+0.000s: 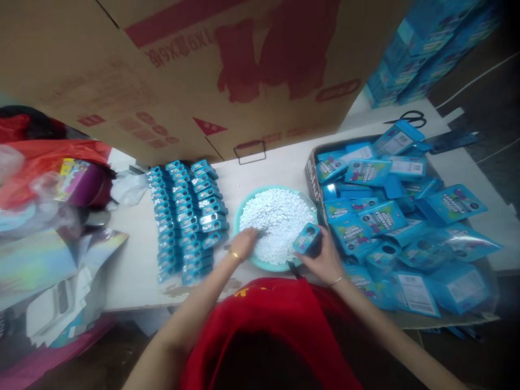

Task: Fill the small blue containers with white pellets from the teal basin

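At the near edge of the bench (134, 281), a red garment (268, 330) fills the bottom of the view, with both forearms reaching forward over it. The left hand (244, 244) rests in the near-left part of the bowl (244, 208), fingers bunched down into the white pellets (278, 222); whether it pinches any cannot be told. The right hand (323, 260) is closed around a small blue box (306, 238), held at the bowl's near-right rim, window face up.

Judgement: the step in hand appears to be filling the held box with pellets. The next move calls for a small pinch carried across the bowl to the box opening, with the box held steady and level so nothing spills.

The box sits just right of the left hand, across the pellets and apart from it.

Left of the bowl, rows of boxes (187, 216) lie side by side in tight columns. Right of it, a tray (314, 179) holds a loose heap of blue packs (385, 216). At the far right corner lie scissors (410, 117). A large carton (203, 70) stands along the far edge. Bags (44, 162) crowd the left end.
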A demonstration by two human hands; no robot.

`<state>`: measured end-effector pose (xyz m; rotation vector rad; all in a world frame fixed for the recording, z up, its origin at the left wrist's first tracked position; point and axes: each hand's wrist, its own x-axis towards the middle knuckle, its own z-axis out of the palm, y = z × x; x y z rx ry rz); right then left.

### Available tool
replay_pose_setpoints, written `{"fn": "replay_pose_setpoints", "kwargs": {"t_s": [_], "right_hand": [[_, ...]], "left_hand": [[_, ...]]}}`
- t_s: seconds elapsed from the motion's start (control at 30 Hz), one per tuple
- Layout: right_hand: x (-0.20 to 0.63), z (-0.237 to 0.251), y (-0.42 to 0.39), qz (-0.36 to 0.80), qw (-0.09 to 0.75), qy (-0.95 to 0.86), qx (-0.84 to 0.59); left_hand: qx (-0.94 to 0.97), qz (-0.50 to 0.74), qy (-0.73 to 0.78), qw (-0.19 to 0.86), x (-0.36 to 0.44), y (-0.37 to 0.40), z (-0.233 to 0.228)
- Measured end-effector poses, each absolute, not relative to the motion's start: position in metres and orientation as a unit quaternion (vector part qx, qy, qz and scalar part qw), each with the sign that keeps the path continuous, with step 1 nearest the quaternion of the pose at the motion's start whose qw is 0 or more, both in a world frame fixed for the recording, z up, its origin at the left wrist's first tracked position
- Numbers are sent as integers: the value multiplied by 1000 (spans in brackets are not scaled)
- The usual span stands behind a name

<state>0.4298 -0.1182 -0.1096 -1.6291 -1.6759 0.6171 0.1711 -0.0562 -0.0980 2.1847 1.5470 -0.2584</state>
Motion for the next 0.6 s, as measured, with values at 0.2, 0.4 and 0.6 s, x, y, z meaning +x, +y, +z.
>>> {"fn": "replay_pose_setpoints", "kwargs": {"t_s": [0.2, 0.4, 0.6], "right_hand": [[425, -111, -121, 245, 345, -632, -649], [426, -115, -121, 231, 345, -643, -644], [417, -108, -115, 204, 331, -694, -606]], "left_hand": [[768, 47, 561, 305, 201, -58, -140], [764, 133, 522, 354, 170, -65, -97], [822, 88, 460, 323, 165, -60, -18]]}}
